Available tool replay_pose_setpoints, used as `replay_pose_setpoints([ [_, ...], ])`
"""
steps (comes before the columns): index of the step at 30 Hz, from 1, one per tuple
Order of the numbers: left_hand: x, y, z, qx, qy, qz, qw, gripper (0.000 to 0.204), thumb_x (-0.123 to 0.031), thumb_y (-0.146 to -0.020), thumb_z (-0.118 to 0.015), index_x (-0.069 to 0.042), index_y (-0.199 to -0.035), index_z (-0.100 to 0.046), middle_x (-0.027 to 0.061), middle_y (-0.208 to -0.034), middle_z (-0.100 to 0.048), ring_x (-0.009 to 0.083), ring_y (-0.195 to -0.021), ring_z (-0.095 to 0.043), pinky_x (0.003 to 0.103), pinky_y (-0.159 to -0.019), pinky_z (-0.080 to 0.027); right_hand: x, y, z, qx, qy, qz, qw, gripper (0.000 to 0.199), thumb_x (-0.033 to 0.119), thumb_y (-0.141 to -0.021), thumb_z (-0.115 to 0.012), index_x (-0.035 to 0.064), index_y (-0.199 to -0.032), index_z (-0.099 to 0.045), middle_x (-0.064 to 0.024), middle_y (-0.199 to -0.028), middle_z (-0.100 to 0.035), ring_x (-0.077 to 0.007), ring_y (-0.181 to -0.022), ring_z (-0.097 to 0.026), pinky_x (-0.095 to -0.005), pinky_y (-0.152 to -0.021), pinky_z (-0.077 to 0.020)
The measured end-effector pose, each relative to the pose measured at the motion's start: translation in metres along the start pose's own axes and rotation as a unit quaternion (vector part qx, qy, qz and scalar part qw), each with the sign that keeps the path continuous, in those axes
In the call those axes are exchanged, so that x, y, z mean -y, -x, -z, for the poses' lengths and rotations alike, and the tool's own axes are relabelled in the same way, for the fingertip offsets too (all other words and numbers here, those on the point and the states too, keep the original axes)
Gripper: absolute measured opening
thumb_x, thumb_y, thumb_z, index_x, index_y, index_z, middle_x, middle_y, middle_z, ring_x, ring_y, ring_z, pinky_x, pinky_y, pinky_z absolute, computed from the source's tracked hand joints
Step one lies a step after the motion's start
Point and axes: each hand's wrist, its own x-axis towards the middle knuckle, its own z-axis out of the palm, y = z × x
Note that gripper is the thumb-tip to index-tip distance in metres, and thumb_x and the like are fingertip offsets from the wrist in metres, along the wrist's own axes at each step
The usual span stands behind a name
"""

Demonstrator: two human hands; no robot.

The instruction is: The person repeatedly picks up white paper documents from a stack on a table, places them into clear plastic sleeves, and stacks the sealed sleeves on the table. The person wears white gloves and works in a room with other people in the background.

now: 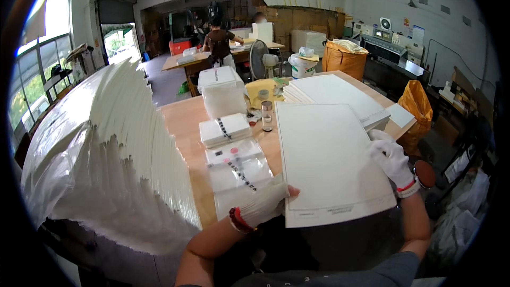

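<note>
A large white sheet, stiff like cardboard [332, 159], is held tilted in front of me, with small print along its near edge. My left hand [263, 202], in a white glove with the thumb tip bare, grips the sheet's lower left edge. At the right edge my right hand [392, 158], also gloved, has its fingers curled round the board. Behind it a stack of similar white sheets [340, 93] lies on the wooden table [180, 122]. Left of the held sheet are piles of clear plastic bags [236, 165] with dark printing.
A tall, slumping pile of white plastic sleeves [106, 149] rises at the left. A glass bottle [266, 117], tape roll [263, 94] and white packet stack [220, 93] stand on the table. Beyond are a fan [258, 60], an orange bag [344, 60] and a co-worker [219, 43].
</note>
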Motion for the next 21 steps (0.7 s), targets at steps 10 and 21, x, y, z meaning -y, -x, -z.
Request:
replay_pose_setpoints([
  [10,0.162,-0.010,0.014,-0.192,-0.649,-0.418,0.606,0.092,-0.024,-0.061,-0.069,0.010,-0.132,-0.022,0.0372,-0.137,-0.017,0.0575,-0.126,-0.014,0.063,-0.104,-0.010,-0.020,0.079,-0.225,-0.174,-0.107,-0.080,0.976,0.047,0.014,-0.083,-0.061,-0.0042,-0.123,-0.044,-0.0142,-0.109,-0.058,-0.0212,-0.098,-0.056,-0.0361,-0.085,-0.0449],
  [21,0.136,-0.046,0.168,-0.231,-0.573,0.064,0.784,0.046,-0.020,-0.081,-0.055,0.001,-0.120,-0.043,0.0203,-0.113,-0.052,0.0341,-0.106,-0.049,0.046,-0.085,-0.042,-0.056,0.099,-0.194,-0.198,-0.107,-0.139,0.964,0.032,0.011,-0.077,-0.064,-0.0024,-0.105,-0.053,-0.0113,-0.090,-0.061,-0.0197,-0.079,-0.060,-0.0301,-0.070,-0.0490],
])
